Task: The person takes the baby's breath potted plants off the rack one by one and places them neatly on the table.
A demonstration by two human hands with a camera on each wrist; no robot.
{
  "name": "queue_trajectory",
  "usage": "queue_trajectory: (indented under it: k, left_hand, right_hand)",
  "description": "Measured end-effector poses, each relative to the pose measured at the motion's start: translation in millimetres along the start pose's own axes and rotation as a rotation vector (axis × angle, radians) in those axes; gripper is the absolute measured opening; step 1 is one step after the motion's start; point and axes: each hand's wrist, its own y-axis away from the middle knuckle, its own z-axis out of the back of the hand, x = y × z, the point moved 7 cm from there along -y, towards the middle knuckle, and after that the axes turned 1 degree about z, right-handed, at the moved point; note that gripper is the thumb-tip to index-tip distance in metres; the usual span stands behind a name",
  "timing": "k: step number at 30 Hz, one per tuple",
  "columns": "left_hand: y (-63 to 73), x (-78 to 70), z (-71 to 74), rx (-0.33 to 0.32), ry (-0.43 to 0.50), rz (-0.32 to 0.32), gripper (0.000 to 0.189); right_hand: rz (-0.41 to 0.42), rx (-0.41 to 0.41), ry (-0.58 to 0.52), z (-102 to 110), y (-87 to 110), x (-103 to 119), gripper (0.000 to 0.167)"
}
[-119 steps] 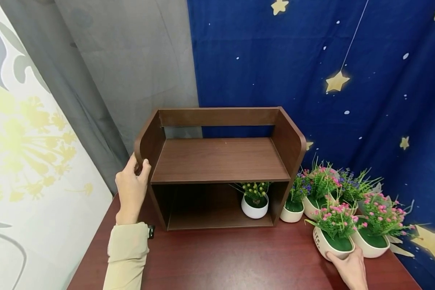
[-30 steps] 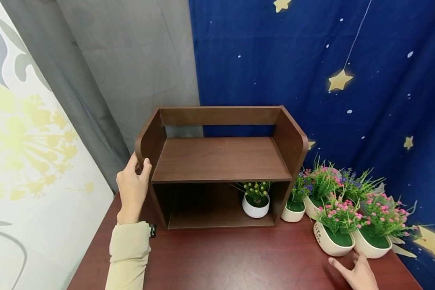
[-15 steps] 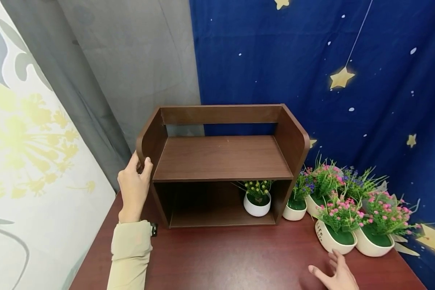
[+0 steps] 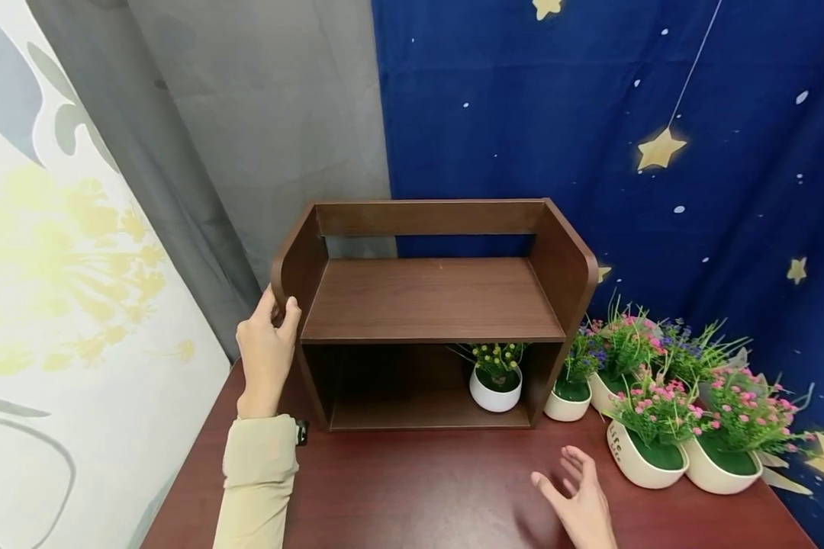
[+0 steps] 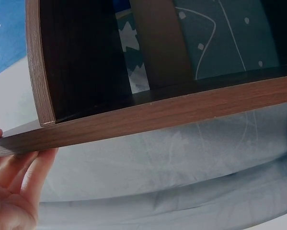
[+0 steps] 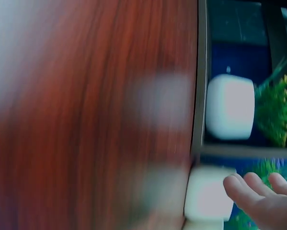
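the left hand (image 4: 266, 349) grips the left side panel of the wooden shelf (image 4: 431, 299) at the counter's (image 4: 439, 488) back edge, steadying it. the right hand (image 4: 580, 499) hovers open, holding nothing, beside the pink flower pot (image 4: 648, 451) near the right edge.

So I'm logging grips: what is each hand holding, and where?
Left hand grips the shelf by its left side panel's front edge. Right hand holds nothing.
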Motion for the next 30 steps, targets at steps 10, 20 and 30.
queue_trajectory:
  k: [10,20,30]
  left_hand:
    - [1.9,2.0,-2.0,-0.011,-0.001,0.006,0.015]
    - [-0.3,0.1,-0.7,-0.04,-0.008,-0.007,0.014]
    - [-0.1,1.4,-1.8,-0.041,-0.007,0.005,0.013]
  right_hand:
    - [0.045,0.006,-0.146,-38,-21.3,12,0.074]
    - [0.099,-0.033,-0.139,-55,-43.0,21,0.073]
    - [0.062,-0.031,-0.112,-66,-53.8,12,0.076]
